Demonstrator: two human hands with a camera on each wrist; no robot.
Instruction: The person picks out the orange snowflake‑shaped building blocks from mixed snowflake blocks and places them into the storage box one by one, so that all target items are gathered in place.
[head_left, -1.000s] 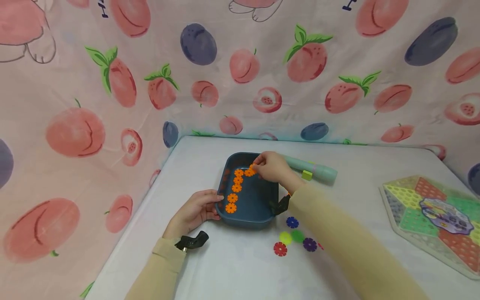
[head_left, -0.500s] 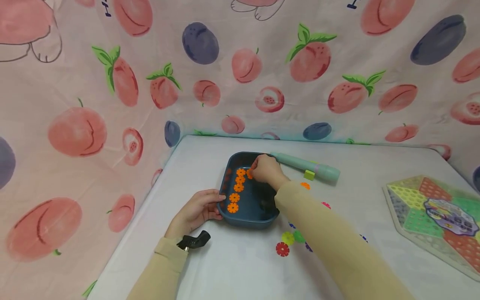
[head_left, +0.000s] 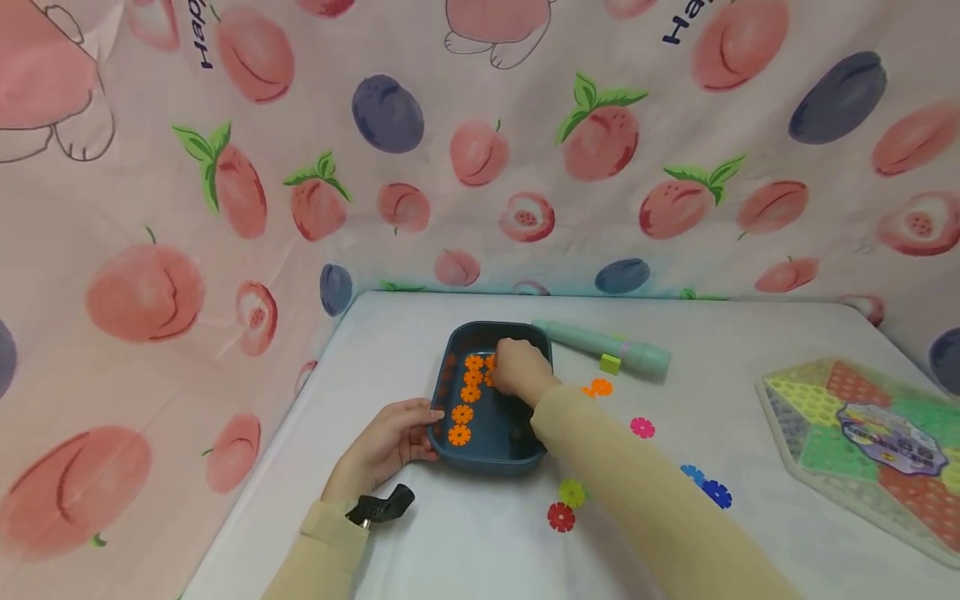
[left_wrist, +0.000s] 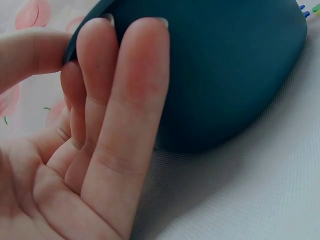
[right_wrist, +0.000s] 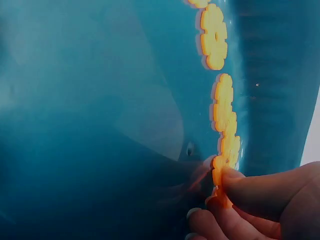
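Observation:
A dark blue rectangular tray [head_left: 491, 467] stands on the white table. My left hand [head_left: 393, 437] holds its left side, thumb on the rim, fingers against the outer wall; in the left wrist view the fingers [left_wrist: 140, 70] lie along that wall. Inside, several orange snowflake discs [head_left: 462, 413] form a line along the left, and another disc [head_left: 491, 362] lies to the right of its far end. My right hand [head_left: 521, 368] is down in the tray. In the right wrist view its thumb and fingers pinch an orange snowflake disc [right_wrist: 218, 170] beside the line.
Right of the tray lie a pale green tube [head_left: 600, 340], a yellow-green block [head_left: 610, 363], and loose discs: orange [head_left: 602, 387], pink [head_left: 642, 427], blue [head_left: 717, 494], yellow [head_left: 572, 492] and red [head_left: 561, 517]. A colourful hexagonal board [head_left: 862, 450] lies at far right. Patterned cloth hangs behind.
My right hand has lowered into the tray and come slightly nearer, with the pinched orange disc. The left hand keeps its hold. The head view has tilted up a little.

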